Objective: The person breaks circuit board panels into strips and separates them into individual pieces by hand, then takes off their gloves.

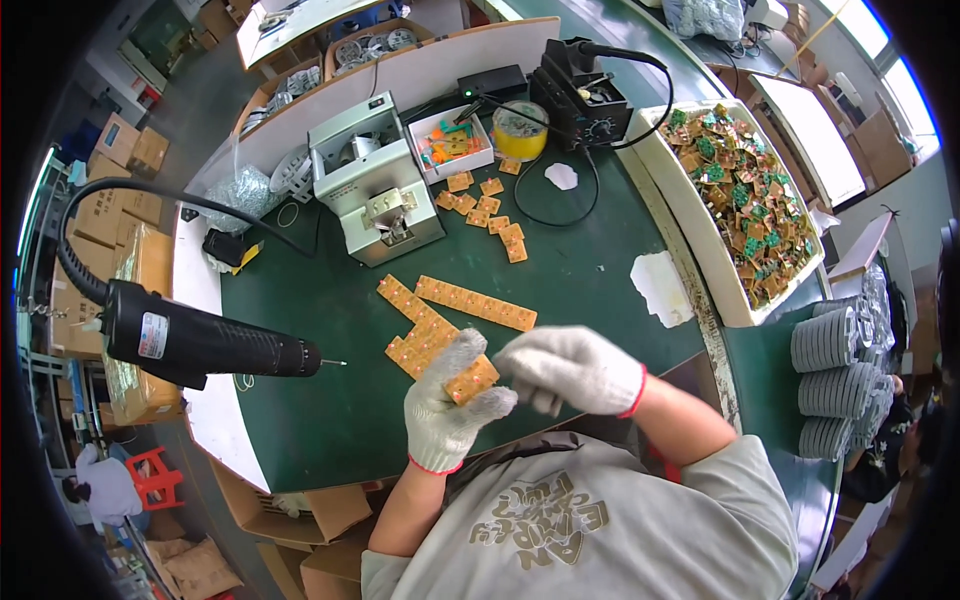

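Note:
My left hand [445,412], in a white knitted glove with a red cuff, holds a small orange-brown circuit board [472,380] between thumb and fingers. Close on its right, my right hand [578,370] in a matching glove has its fingers curled together; anything in them is hidden. Just beyond the left hand lie joined circuit-board panels [420,335], partly covered by the glove. A longer strip of boards [476,303] slants beside them. Farther off, several single circuit boards [488,204] lie scattered on the green mat [330,420].
A black electric screwdriver [205,335] juts in from the left. At the back stand a grey metal machine [375,180], a parts tray [450,145], a yellow solder spool [520,132] and a black soldering station [585,100]. A white bin [735,305] of boards stands right, near stacked grey parts [830,385].

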